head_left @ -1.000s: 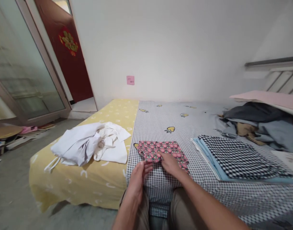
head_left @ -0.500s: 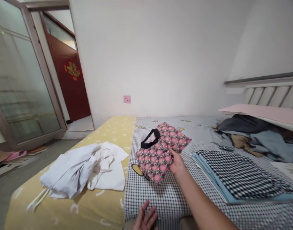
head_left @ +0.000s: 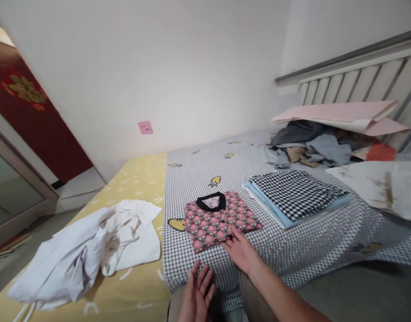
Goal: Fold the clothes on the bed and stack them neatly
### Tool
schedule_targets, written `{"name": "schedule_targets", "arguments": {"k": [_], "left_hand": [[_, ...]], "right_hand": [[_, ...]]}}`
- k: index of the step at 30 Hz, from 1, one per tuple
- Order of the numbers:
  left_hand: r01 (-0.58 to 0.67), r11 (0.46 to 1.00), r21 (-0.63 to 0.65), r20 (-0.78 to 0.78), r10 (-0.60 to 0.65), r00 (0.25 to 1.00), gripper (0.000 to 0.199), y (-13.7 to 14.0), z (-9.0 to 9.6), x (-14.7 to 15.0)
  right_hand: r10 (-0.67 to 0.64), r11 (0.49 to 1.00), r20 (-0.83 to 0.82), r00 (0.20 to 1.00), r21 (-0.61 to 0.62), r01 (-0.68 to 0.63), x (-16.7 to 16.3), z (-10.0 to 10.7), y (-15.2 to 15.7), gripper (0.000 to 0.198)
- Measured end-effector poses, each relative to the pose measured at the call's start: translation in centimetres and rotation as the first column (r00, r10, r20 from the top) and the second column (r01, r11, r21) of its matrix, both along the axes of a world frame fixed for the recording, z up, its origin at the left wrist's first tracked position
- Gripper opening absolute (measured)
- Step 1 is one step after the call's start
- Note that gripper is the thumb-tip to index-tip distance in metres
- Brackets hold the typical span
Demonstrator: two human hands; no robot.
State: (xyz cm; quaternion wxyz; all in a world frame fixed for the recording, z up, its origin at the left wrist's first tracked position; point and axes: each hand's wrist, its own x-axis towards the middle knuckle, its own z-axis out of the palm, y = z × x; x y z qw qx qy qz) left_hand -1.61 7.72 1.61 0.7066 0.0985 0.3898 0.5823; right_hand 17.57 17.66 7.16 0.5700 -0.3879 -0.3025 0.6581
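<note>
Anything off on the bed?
Three things. The white fabric at left lies crumpled, unlike the neatly folded floral shirt by the right hand. The pale item at far right has brownish marks; stain or print, can't tell. Clothes under the pink board are jumbled.

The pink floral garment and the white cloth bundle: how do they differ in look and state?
The pink floral garment is patterned, with a black collar; the white cloth bundle looks plain.
The floral garment lies folded fairly flat; the white bundle is crumpled.
The floral garment lies on the checked sheet, the white bundle on the yellow sheet.
Both are fabric.
</note>
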Motion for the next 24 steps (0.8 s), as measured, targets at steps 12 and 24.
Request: {"name": "schedule_targets", "arguments": {"k": [12, 24], "left_hand": [[-0.022, 1.0, -0.016, -0.043, 0.021, 0.999, 0.045, -0.2, -0.4, -0.9], [0.047, 0.999, 0.012, -0.06, -0.046, 0.997, 0.067, -1.2, 1.5, 0.4]], "right_hand": [[-0.337, 0.934, 0.272, 0.901, -0.025, 0.357, 9.8, -0.1, 2.9, 0.083], [-0.536, 0.795, 0.841, -0.076, 0.472, -0.38, 4.7, 6.7, 5.0, 0.051]]}}
